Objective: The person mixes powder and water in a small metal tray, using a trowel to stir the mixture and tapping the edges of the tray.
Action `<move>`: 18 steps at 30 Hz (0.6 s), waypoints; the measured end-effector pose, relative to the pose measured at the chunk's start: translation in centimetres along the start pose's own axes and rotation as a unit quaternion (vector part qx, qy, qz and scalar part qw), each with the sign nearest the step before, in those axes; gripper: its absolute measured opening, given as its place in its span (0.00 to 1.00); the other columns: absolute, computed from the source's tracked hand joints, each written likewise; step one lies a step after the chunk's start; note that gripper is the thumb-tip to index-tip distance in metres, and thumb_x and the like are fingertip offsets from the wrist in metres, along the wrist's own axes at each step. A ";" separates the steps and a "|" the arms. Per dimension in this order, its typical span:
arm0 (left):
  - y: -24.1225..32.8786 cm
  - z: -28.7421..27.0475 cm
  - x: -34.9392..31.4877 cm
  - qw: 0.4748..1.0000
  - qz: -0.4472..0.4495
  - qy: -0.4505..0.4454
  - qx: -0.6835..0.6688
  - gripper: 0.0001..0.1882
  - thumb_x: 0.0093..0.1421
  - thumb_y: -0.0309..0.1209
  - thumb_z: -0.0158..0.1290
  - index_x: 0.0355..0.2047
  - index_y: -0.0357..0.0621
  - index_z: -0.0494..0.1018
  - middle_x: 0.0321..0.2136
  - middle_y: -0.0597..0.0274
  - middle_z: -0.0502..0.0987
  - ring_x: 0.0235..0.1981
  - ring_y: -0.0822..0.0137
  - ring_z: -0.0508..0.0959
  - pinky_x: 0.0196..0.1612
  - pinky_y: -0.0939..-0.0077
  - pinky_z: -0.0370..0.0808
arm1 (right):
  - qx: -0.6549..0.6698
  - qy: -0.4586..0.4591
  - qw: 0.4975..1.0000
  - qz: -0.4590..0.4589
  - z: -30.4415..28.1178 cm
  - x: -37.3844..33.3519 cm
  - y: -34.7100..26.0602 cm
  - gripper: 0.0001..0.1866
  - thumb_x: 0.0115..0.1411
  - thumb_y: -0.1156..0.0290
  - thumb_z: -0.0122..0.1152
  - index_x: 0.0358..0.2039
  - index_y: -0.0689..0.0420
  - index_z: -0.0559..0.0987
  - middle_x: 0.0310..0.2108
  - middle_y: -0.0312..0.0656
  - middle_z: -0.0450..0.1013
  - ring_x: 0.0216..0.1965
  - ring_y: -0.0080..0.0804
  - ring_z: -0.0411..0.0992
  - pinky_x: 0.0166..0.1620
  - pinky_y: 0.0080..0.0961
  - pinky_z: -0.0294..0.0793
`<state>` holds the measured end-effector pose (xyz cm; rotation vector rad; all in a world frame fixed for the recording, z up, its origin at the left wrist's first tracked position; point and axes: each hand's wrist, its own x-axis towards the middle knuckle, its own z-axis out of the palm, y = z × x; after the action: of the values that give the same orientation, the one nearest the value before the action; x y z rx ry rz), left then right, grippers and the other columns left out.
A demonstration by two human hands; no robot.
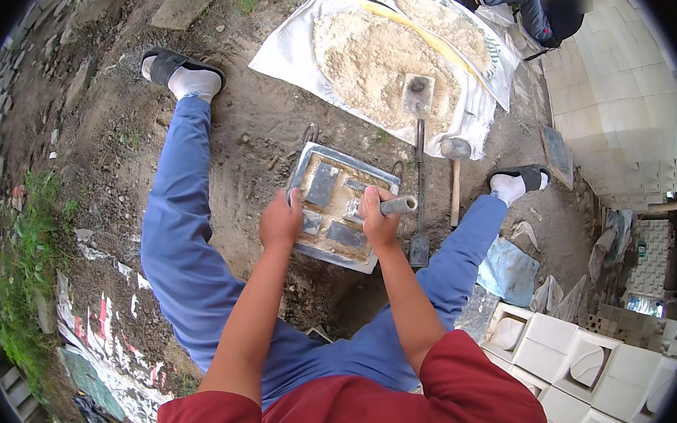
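Observation:
A rectangular mould (334, 260) with a grey metal rim lies tilted on the ground between my legs. Pale sandy material fills it around several dark rectangular plates (322, 184). My left hand (281, 220) is closed on the mould's left edge, with the thumb on top. Over the mould's right side, my right hand (380, 222) is wrapped round a short tool with a grey pipe handle (400, 204). The tool's working end is mostly hidden by the fingers and touches or hovers just over the sandy fill; I cannot tell which.
Beyond the mould, pale sandy material (374, 61) is heaped on white sacks (284, 47). A long-handled shovel (419, 145) and a mallet (455, 190) lie right of the mould. White blocks (551, 342) stand lower right, beside a block wall (616, 102). Another person (558, 15) sits far right.

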<state>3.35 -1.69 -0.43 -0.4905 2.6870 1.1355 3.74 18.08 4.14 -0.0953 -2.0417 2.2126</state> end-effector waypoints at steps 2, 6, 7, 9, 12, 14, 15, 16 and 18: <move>-0.4 0.4 0.1 1.000 0.001 -0.002 0.010 0.26 0.72 0.52 0.40 0.41 0.41 0.75 0.34 0.36 0.81 0.38 0.33 0.80 0.41 0.38 0.74 | 0.004 0.002 1.000 -0.009 0.3 0.3 -1.1 0.22 0.73 0.69 0.51 0.18 0.56 0.64 0.16 0.28 0.58 0.18 0.16 0.53 0.22 0.23 0.50; -1.2 0.4 0.5 1.000 0.008 0.013 0.006 0.26 0.71 0.52 0.41 0.40 0.42 0.75 0.34 0.36 0.81 0.37 0.33 0.80 0.41 0.38 0.74 | 0.047 -0.008 0.998 -0.028 0.9 -0.1 -4.9 0.24 0.73 0.70 0.48 0.16 0.54 0.60 0.14 0.29 0.54 0.16 0.17 0.50 0.21 0.25 0.47; -0.9 0.3 0.5 1.000 0.012 0.015 0.007 0.26 0.71 0.52 0.41 0.41 0.42 0.75 0.33 0.36 0.81 0.37 0.33 0.80 0.41 0.39 0.75 | 0.060 -0.005 0.997 -0.056 0.9 -0.2 -5.8 0.24 0.73 0.70 0.48 0.16 0.54 0.59 0.14 0.29 0.54 0.16 0.17 0.50 0.21 0.25 0.47; -0.8 -0.1 0.2 1.000 0.009 0.014 0.004 0.26 0.72 0.53 0.40 0.41 0.42 0.75 0.33 0.36 0.81 0.37 0.33 0.80 0.41 0.39 0.74 | 0.076 -0.008 0.995 -0.061 1.1 -0.9 -5.9 0.25 0.73 0.70 0.48 0.16 0.55 0.59 0.14 0.29 0.54 0.16 0.18 0.50 0.22 0.25 0.48; 0.3 0.4 0.1 1.000 0.015 0.005 -0.005 0.27 0.72 0.53 0.39 0.41 0.42 0.76 0.33 0.36 0.80 0.37 0.33 0.79 0.41 0.40 0.74 | -0.117 -0.007 0.990 -0.082 -1.2 -1.5 -1.0 0.23 0.72 0.68 0.50 0.17 0.59 0.65 0.15 0.30 0.60 0.18 0.18 0.56 0.23 0.23 0.53; -0.3 0.4 0.4 1.000 0.006 0.008 0.000 0.27 0.72 0.53 0.38 0.41 0.42 0.76 0.33 0.36 0.80 0.37 0.33 0.79 0.42 0.40 0.73 | -0.128 0.003 0.989 -0.074 -0.4 -1.5 -0.5 0.22 0.70 0.68 0.52 0.17 0.61 0.65 0.15 0.34 0.58 0.18 0.21 0.56 0.23 0.27 0.53; -0.5 0.4 0.6 1.000 0.010 0.010 0.003 0.27 0.72 0.53 0.38 0.41 0.42 0.75 0.33 0.36 0.80 0.37 0.33 0.79 0.42 0.40 0.73 | -0.140 0.015 0.988 -0.067 -0.1 -1.4 -0.4 0.22 0.69 0.68 0.54 0.18 0.63 0.65 0.14 0.38 0.56 0.18 0.24 0.55 0.24 0.32 0.53; -0.7 0.3 0.5 1.000 0.015 0.011 0.006 0.27 0.72 0.53 0.39 0.41 0.41 0.75 0.33 0.36 0.80 0.37 0.33 0.79 0.42 0.40 0.73 | -0.118 0.013 0.992 -0.052 -0.2 -1.4 -0.3 0.22 0.69 0.67 0.55 0.17 0.63 0.67 0.14 0.37 0.57 0.18 0.24 0.54 0.24 0.32 0.53; -0.8 0.4 0.3 1.000 0.015 0.017 0.003 0.27 0.72 0.53 0.39 0.41 0.41 0.75 0.33 0.36 0.80 0.37 0.33 0.79 0.42 0.40 0.74 | -0.107 0.005 0.993 -0.054 -0.4 -1.4 0.0 0.23 0.70 0.67 0.54 0.17 0.62 0.67 0.14 0.35 0.57 0.18 0.23 0.54 0.23 0.31 0.53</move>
<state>3.36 -1.96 -1.35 -0.4739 2.7355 1.1370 5.16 18.31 4.06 -0.0168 -2.2166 1.9221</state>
